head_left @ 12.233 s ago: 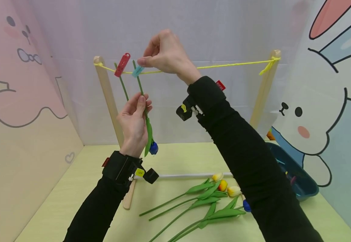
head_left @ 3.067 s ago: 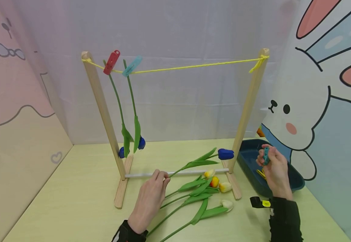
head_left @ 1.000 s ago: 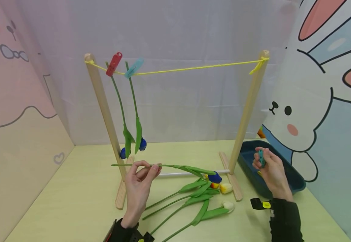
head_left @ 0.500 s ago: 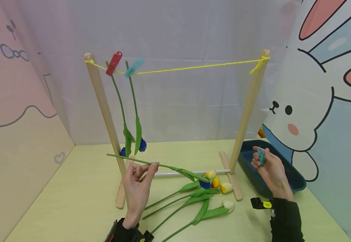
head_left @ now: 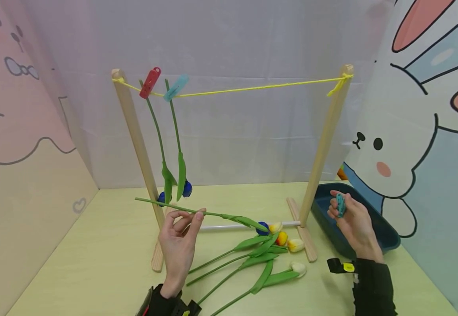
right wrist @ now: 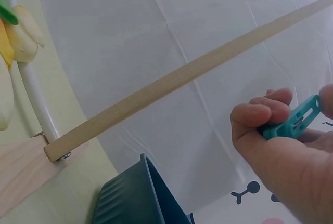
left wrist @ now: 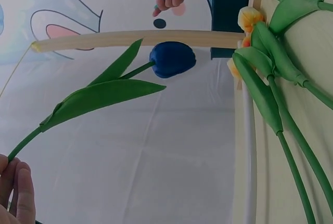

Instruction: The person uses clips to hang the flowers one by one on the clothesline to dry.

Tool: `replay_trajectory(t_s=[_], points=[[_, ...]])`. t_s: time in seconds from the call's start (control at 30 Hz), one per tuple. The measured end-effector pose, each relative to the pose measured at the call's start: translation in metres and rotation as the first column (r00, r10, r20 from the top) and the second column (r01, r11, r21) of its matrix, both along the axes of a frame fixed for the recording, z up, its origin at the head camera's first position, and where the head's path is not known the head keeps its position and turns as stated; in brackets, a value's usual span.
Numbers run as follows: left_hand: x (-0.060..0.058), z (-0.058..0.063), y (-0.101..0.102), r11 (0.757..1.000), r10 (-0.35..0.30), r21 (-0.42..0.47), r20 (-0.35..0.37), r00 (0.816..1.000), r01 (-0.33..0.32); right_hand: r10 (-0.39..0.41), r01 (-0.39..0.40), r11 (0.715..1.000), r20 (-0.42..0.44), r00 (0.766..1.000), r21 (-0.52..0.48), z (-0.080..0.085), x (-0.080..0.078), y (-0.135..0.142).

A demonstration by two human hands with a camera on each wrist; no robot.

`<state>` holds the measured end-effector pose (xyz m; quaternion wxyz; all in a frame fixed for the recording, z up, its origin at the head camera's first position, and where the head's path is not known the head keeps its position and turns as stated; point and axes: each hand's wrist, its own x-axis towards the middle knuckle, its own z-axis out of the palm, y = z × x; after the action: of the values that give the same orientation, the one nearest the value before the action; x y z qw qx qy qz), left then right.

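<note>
My left hand (head_left: 179, 245) pinches the green stem of a blue artificial tulip (left wrist: 173, 60), which lies nearly level above the table, its bloom to the right and bare stem end to the left. In my right hand (head_left: 353, 224) I hold a teal clothespin (right wrist: 294, 120) among curled fingers, in front of the bin. Two blue tulips hang bloom down from a yellow string (head_left: 252, 87), one under a red clothespin (head_left: 150, 82), the other under a light blue clothespin (head_left: 176, 87). Several white and yellow-orange tulips (head_left: 266, 256) lie on the table below my left hand.
Two wooden posts, left (head_left: 138, 140) and right (head_left: 325, 145), carry the string; a white rod (head_left: 229, 227) joins them low down. A dark blue bin (head_left: 388, 237) stands at the right, a yellow item partly showing inside. A pale curtain (head_left: 244, 140) hangs behind.
Since 3.1 s ago my left hand has lifted the blue tulip and turned its bare end left; over the last second that end has risen slightly. My right hand stays near the bin.
</note>
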<state>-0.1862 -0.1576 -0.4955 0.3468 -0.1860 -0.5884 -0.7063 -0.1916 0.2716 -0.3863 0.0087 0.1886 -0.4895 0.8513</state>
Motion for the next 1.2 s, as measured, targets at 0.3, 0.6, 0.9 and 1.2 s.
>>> replay_trajectory(t_s=[0.3, 0.6, 0.9, 1.2], points=[[0.046, 0.083, 0.025, 0.998, 0.040, -0.039, -0.013, 0.999, -0.040, 0.067, -0.079, 0.987, -0.083, 0.994, -0.140, 0.002, 0.003, -0.002], [0.070, 0.131, 0.037, 0.994, 0.102, -0.040, 0.036, 0.994, -0.101, 0.109, -0.137, 0.976, -0.166, 0.980, -0.169, 0.010, -0.001, -0.014], [0.008, 0.064, 0.007, 0.995, 0.032, -0.089, -0.116, 0.993, -0.042, 0.007, -0.025, 0.995, -0.181, 0.983, -0.095, 0.023, -0.001, -0.033], [0.004, 0.085, 0.007, 0.993, 0.022, -0.113, -0.153, 0.988, -0.039, 0.000, -0.003, 1.000, -0.253, 0.967, -0.010, 0.029, -0.006, -0.050]])
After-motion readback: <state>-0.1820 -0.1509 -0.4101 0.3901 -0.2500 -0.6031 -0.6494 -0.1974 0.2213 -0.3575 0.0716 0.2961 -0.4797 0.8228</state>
